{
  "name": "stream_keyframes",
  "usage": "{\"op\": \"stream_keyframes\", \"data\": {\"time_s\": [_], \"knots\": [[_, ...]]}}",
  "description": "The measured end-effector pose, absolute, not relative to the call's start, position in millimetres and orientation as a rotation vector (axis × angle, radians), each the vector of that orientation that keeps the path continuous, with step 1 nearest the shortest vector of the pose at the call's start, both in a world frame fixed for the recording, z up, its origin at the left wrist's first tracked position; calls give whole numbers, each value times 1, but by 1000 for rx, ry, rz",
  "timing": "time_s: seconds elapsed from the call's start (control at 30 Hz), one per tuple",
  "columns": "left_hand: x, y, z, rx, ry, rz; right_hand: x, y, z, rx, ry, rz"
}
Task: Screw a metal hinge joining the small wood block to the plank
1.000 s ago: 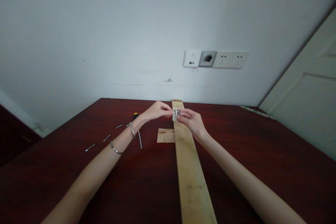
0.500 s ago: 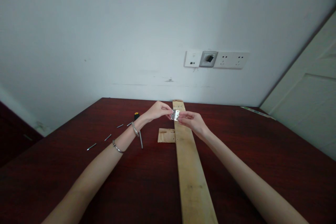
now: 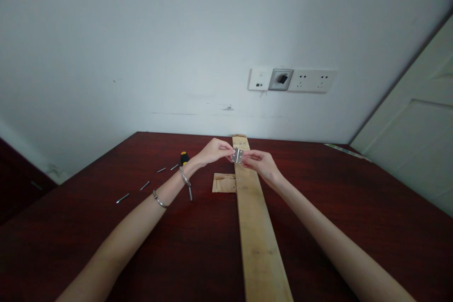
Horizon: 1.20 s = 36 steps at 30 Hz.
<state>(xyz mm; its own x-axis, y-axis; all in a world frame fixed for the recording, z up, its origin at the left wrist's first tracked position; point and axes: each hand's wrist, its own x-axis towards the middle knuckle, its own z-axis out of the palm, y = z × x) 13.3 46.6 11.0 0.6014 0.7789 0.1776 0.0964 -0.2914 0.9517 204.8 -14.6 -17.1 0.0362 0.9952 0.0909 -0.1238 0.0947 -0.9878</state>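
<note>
Gleaming silver, the metal hinge (image 3: 238, 155) shows small holes.

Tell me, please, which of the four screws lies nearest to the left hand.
The rightmost screw, just left of the screwdriver; the other three lie farther from the left hand.

Wall sockets (image 3: 311, 80) and a panelled door (image 3: 421, 127) suggest a home.

Metal hinge (image 3: 238, 155) between left hand (image 3: 214, 150) and right hand (image 3: 262, 165), above long wooden board (image 3: 253, 217).
</note>
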Motion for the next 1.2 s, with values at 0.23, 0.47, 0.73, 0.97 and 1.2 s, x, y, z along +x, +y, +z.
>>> {"op": "stream_keyframes", "data": {"time_s": [0.23,0.47,0.73,0.97,1.2], "knots": [[18,46,6,1747,725,864,204,-20,-13,-1069,-1168,1195],[23,39,8,1742,693,848,202,-20,-12,-1056,-1184,1175],[25,36,10,1781,698,846,200,-24,-8,-1046,-1200,1129],[26,35,10,1783,690,849,199,-24,-7,-1047,-1247,1112],[27,34,12,1772,705,863,199,-24,-8,-1008,-1238,1121]]}}
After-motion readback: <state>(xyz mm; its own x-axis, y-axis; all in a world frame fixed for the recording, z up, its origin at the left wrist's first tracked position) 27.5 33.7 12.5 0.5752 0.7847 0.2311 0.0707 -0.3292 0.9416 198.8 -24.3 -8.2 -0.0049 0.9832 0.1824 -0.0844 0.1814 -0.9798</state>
